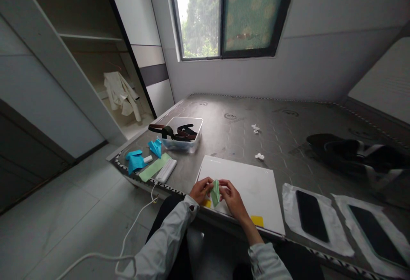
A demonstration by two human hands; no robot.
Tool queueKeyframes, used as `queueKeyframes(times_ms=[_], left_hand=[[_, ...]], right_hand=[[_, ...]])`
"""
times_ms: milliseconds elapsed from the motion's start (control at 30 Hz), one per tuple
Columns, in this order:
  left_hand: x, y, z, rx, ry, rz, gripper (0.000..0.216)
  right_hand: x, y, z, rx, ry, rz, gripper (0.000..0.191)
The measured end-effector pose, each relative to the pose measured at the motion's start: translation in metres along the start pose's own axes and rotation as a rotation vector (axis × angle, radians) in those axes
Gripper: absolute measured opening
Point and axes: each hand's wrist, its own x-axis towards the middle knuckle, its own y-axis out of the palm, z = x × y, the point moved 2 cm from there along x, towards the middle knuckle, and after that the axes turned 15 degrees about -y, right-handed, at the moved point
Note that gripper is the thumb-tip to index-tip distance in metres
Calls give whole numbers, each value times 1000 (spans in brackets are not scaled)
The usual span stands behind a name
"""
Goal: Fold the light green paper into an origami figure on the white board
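A small folded piece of light green paper (215,194) stands between my hands, over the near left part of a white board (248,184). My left hand (201,190) pinches its left edge between thumb and fingers. From the other side, my right hand (232,199) has its bent fingers on the paper's right edge. One yellow patch (257,220) lies at the board's front edge, right of my right hand. Another yellow patch (207,203) shows partly under my left hand. The fingertips behind the paper are hidden.
Left of the board are a white power strip (167,171), a green paper strip (154,167), crumpled blue paper (136,161) and a clear plastic box (192,146) with dark straps. Two phones (312,216) lie on white cloths at right. A white cable (134,224) hangs over the mattress edge.
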Motion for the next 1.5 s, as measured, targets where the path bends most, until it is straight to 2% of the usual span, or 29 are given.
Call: queueKeyframes(times_ms=[167,267,367,433,567,733,933,1067,1233,1300,1500], left_hand=[[1,2,3,-25,7,5,28],[1,3,4,-10,9,8,24],[0,2,2,16,16,-13,24],[-1,1,1,38,22,2,27],[-1,0,-1,50,19,41,34],[-2,0,2,12,-65,0,65],[-1,2,4,12,-96,-38,42],[-2,0,5,6,-79,-107,35],[-4,-2,3,-20,-54,-153,26],[-4,-2,1,-27,-52,-156,25],[-6,-2,-5,-58,-63,-146,28]], right_hand=[[0,4,4,81,23,57,41],[0,6,8,89,6,108,50],[-1,6,12,41,-25,133,41],[0,4,12,-21,-44,111,33],[3,-7,10,-162,-78,-5,45],[3,-17,9,-261,-73,10,41],[0,-20,10,-268,-79,40,38],[1,-26,11,-282,-105,111,23],[0,-30,13,-262,-138,210,51],[0,-29,15,-261,-150,225,53],[2,-27,18,-274,-111,147,30]])
